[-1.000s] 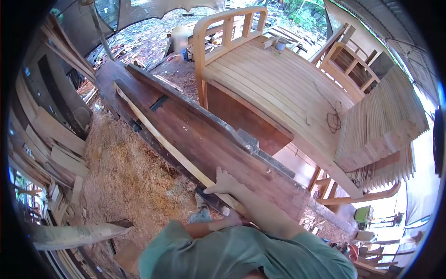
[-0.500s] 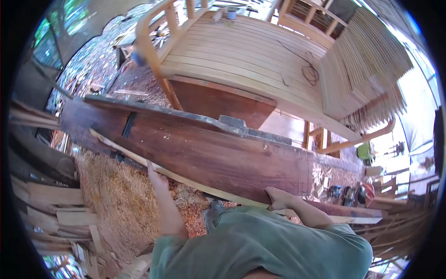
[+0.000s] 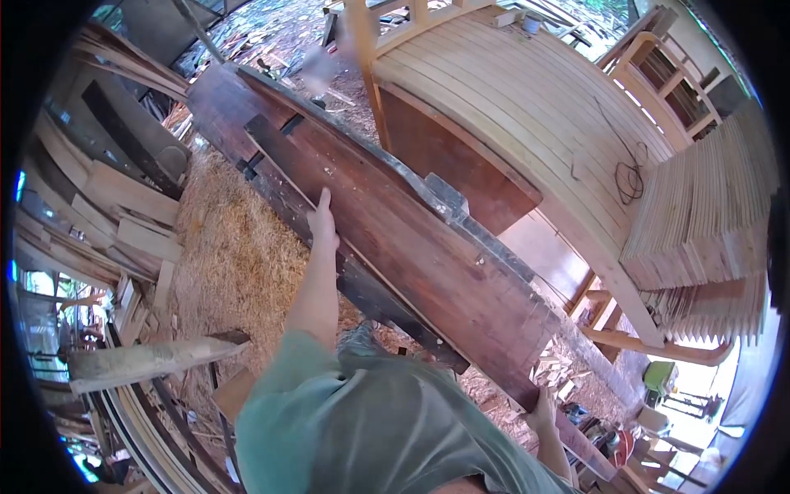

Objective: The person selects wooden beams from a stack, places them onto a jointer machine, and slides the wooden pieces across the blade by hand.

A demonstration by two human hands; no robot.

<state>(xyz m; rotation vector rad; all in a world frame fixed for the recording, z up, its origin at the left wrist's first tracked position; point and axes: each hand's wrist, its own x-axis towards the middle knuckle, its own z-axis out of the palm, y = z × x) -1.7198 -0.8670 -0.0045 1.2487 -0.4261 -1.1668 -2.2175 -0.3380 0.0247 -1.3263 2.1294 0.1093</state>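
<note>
A long, narrow wooden plank (image 3: 370, 263) lies slantwise along the near side of a wide reddish-brown workbench (image 3: 428, 247), its dark brown face up. My left hand (image 3: 323, 224) grips the plank's near edge about a third of the way from the far end, one finger stretched over it. Near the other end, my right hand (image 3: 543, 412) is closed around the plank, which juts past the bench end. The undersides of both hands are hidden. A dark beam (image 3: 395, 317) runs along the bench's near side below the plank.
Beyond the bench stands a slatted wooden platform (image 3: 494, 99) bearing a coiled cord (image 3: 630, 183) and a stack of thin boards (image 3: 699, 214). Wood shavings (image 3: 239, 255) cover the floor. Boards lean at the left, and a sawn timber (image 3: 156, 358) juts in at lower left.
The plank has turned from its pale edge to its dark face and moved further onto the bench. My right hand has shifted toward the plank's near end. The camera view has rotated.
</note>
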